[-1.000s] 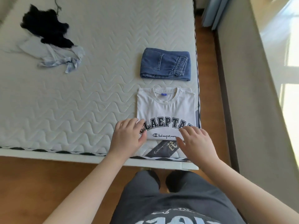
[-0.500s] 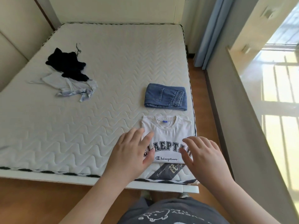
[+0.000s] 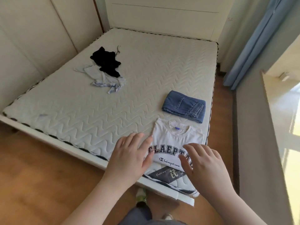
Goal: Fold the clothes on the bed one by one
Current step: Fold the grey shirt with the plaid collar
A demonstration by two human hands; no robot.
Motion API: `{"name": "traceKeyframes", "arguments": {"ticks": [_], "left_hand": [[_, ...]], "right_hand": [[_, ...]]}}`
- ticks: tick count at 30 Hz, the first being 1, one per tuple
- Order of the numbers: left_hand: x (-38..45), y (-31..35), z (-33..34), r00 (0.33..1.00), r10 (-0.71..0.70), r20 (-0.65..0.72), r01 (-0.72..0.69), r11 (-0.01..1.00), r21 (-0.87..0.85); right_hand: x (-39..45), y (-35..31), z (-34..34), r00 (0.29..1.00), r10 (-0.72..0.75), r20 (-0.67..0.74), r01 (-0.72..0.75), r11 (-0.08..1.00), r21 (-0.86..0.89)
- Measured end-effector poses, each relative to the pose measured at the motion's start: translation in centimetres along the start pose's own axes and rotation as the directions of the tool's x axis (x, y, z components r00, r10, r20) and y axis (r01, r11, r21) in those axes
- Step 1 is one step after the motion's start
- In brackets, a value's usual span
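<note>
A folded white T-shirt (image 3: 176, 140) with dark lettering lies at the near right corner of the bed (image 3: 100, 114). Just behind it sit folded blue jeans (image 3: 184, 108). My left hand (image 3: 129, 157) hovers with spread fingers over the shirt's left edge and holds nothing. My right hand (image 3: 204, 166) hovers with spread fingers over the shirt's lower right part and hides the end of the lettering. Far to the left lie a crumpled black garment (image 3: 105, 61) and, under it, a crumpled pale blue garment (image 3: 103, 78).
A dark label (image 3: 168, 174) sits on the mattress corner below the shirt. A padded wall runs along the bed's left side and a white headboard (image 3: 162, 18) stands behind. A blue curtain (image 3: 253, 46) and window ledge are on the right. Wooden floor lies in front.
Both hands have lifted off the folded shirt and now hover with fingers spread. The camera has tilted up and turned, so more of the bed and the headboard show.
</note>
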State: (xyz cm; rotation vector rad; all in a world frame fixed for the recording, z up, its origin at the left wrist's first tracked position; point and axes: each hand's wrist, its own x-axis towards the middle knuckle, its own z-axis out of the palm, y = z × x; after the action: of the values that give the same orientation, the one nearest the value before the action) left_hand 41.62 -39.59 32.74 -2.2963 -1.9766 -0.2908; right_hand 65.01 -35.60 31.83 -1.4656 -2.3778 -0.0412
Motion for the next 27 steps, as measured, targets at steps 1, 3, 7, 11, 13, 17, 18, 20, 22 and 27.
{"name": "traceKeyframes", "arguments": {"ticks": [1, 3, 7, 11, 13, 17, 18, 20, 22, 27], "left_hand": [[-1.0, 0.1, -0.4, 0.999, -0.033, 0.009, 0.032, 0.999, 0.009], [-3.1, -0.1, -1.3, 0.995, -0.092, 0.03, 0.091, 0.995, 0.036], [-7.8, -1.6, -3.7, 0.977, -0.213, 0.004, 0.212, 0.974, 0.079], [-13.0, -4.5, -5.6, 0.93, -0.367, -0.015, 0.367, 0.926, 0.093], [-15.7, -6.2, -6.3, 0.898, -0.438, -0.031, 0.439, 0.893, 0.094], [-21.8, -10.0, -7.6, 0.827, -0.558, -0.073, 0.563, 0.82, 0.105], [-23.6, -11.1, -7.9, 0.812, -0.578, -0.081, 0.584, 0.804, 0.109], [-27.4, -13.4, -8.7, 0.777, -0.623, -0.09, 0.629, 0.77, 0.107], [-31.0, -15.9, -9.6, 0.736, -0.67, -0.098, 0.677, 0.726, 0.118], [-38.3, -21.1, -11.5, 0.629, -0.771, -0.094, 0.775, 0.614, 0.149]], "right_hand": [[0.1, -0.3, 0.0, 1.0, -0.029, -0.002, 0.029, 0.999, 0.014], [0.5, -1.6, 0.2, 0.996, -0.086, 0.005, 0.086, 0.995, 0.046], [1.3, -6.3, 0.7, 0.976, -0.217, 0.016, 0.214, 0.97, 0.119], [2.1, -12.3, 1.1, 0.928, -0.372, 0.016, 0.363, 0.913, 0.183], [2.4, -15.6, 1.6, 0.9, -0.436, 0.014, 0.424, 0.881, 0.208], [2.4, -23.2, 2.7, 0.818, -0.574, 0.025, 0.551, 0.795, 0.253], [2.2, -25.5, 3.0, 0.799, -0.6, 0.036, 0.572, 0.778, 0.26], [1.4, -30.3, 3.7, 0.769, -0.637, 0.055, 0.599, 0.747, 0.288], [0.6, -34.9, 4.5, 0.728, -0.684, 0.048, 0.639, 0.702, 0.313], [-0.6, -44.0, 6.5, 0.642, -0.767, 0.02, 0.711, 0.605, 0.359]]}}
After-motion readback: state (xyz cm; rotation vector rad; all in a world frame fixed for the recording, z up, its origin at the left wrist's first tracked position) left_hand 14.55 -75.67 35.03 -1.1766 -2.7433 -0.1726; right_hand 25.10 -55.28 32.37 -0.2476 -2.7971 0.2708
